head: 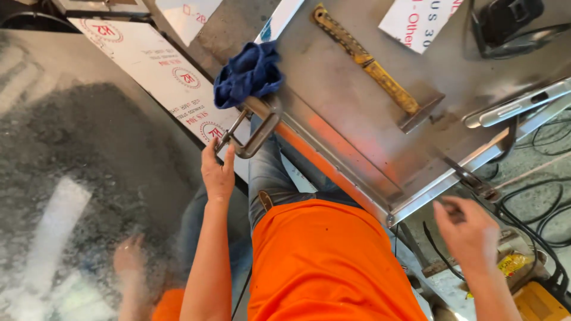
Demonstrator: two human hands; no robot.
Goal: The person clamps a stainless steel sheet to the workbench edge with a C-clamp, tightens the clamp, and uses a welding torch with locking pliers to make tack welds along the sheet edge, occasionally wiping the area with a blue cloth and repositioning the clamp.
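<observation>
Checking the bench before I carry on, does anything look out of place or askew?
Only the crumpled blue cloth, bunched over the edge of the steel sheet beside the metal C-clamp under the left hand. The yellow-handled square lies flat.

Orange shirt [327, 261], plain, fills lower centre of frame. Blue jeans [267, 172] above it, brown belt [265, 201] at waist. Both forearms bare, no gloves, no watch.
</observation>
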